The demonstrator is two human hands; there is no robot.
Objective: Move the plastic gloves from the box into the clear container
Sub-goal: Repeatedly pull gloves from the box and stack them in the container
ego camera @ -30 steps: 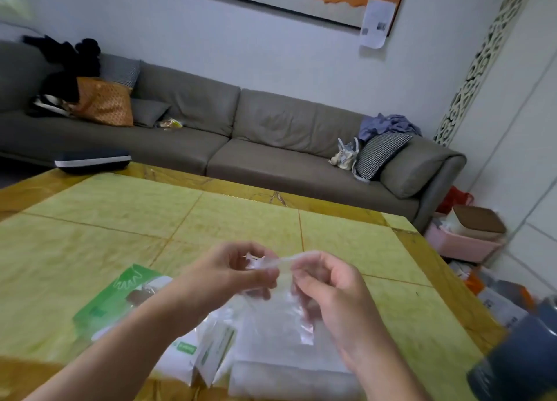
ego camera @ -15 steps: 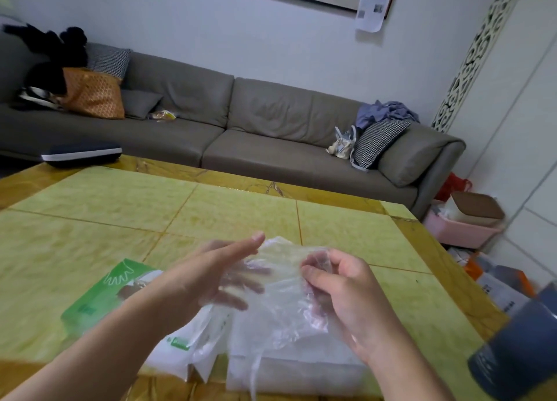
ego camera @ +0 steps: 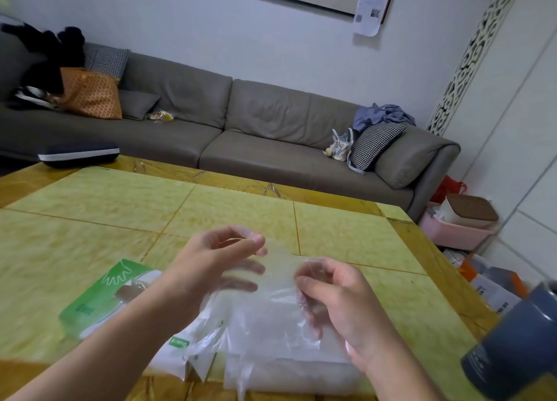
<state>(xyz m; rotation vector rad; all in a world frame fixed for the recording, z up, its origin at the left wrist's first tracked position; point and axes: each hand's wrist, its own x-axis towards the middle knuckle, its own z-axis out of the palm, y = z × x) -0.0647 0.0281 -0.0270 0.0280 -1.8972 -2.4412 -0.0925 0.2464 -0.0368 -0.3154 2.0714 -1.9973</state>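
Here, at a yellow-green table [ego camera: 90, 207]:
Plastic glove: a thin clear plastic glove [ego camera: 271, 304] is held up between both hands, above the clear container [ego camera: 289, 373], which is set at the table's near edge.
Left hand: the glove's upper edge is pinched between thumb and forefinger of the left hand [ego camera: 211, 259]; the other fingers are seen loosely spread behind the film.
Right hand: the film is gathered and gripped in the curled fingers of the right hand [ego camera: 334, 292].
Box: a green-and-white glove box [ego camera: 102, 298] is laid flat just left of the container, partly covered by the left forearm.
Background: a grey sofa [ego camera: 241, 135] is seen beyond the table.
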